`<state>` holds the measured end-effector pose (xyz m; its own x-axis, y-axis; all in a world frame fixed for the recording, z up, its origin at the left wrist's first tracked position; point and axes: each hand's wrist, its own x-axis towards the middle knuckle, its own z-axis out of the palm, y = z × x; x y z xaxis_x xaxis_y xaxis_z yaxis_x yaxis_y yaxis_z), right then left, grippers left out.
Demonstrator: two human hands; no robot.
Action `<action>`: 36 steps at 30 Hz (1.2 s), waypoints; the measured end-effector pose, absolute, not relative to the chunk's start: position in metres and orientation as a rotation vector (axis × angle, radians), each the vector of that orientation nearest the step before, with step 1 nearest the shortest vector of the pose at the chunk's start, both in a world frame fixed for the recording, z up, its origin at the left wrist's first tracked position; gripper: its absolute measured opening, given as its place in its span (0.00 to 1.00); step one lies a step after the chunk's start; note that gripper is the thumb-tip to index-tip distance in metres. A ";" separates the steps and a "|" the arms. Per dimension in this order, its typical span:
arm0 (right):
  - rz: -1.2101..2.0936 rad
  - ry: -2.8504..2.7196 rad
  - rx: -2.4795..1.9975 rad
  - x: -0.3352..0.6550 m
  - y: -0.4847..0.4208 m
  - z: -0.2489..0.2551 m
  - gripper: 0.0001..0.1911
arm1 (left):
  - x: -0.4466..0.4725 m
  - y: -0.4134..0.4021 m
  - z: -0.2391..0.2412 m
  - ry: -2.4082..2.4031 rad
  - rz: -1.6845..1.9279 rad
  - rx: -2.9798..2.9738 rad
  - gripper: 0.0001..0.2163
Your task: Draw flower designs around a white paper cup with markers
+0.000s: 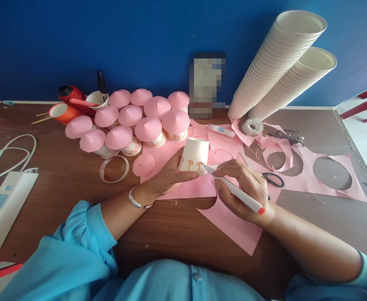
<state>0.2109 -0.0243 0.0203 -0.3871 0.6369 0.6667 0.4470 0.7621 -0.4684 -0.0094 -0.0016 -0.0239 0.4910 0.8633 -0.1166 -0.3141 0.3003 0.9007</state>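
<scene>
My left hand [167, 175] is wrapped round a white paper cup [194, 155] turned upside down, with small orange drawings near its rim. My right hand [242, 184] grips a white marker with an orange end [233, 190]; its tip touches the cup's lower edge. Both hands rest over pink paper sheets [230, 221] on the brown table [60, 184]. A silver bracelet [135, 200] circles my left wrist.
Several cups capped with pink paper cones [148, 127] stand behind the hands. Two leaning stacks of white cups [280, 62] are at the back right. Tape roll [252, 126], glue tube [222, 130], scissors [273, 179], cut pink sheets [330, 173], a power strip [4, 205].
</scene>
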 end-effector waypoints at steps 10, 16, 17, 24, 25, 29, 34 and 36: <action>0.255 -2.052 -0.817 0.211 -0.024 0.021 0.11 | -0.008 -0.001 -0.017 0.718 0.846 0.945 0.28; 0.250 -2.035 -0.837 0.211 -0.024 0.019 0.11 | -0.008 -0.001 -0.018 0.699 0.854 0.949 0.26; 0.248 -2.033 -0.842 0.211 -0.024 0.019 0.12 | -0.008 -0.001 -0.018 0.686 0.857 0.956 0.26; 0.242 -2.038 -0.837 0.210 -0.024 0.021 0.11 | -0.008 0.000 -0.021 0.670 0.870 0.965 0.24; 0.244 -2.038 -0.835 0.210 -0.024 0.021 0.11 | -0.008 0.000 -0.021 0.672 0.874 0.963 0.24; 0.254 -2.041 -0.824 0.210 -0.025 0.021 0.10 | -0.008 -0.001 -0.023 0.688 0.861 0.947 0.25; 0.252 -2.048 -0.822 0.210 -0.026 0.021 0.10 | -0.008 -0.001 -0.022 0.693 0.856 0.920 0.28; 0.258 -2.050 -0.819 0.210 -0.026 0.021 0.10 | -0.007 -0.001 -0.021 0.681 0.858 0.925 0.26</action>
<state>0.2099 -0.0257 0.0212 -0.3883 0.6386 0.6644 0.4540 0.7600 -0.4651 -0.0074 -0.0011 -0.0205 0.4959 0.8575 -0.1369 -0.3287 0.3313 0.8844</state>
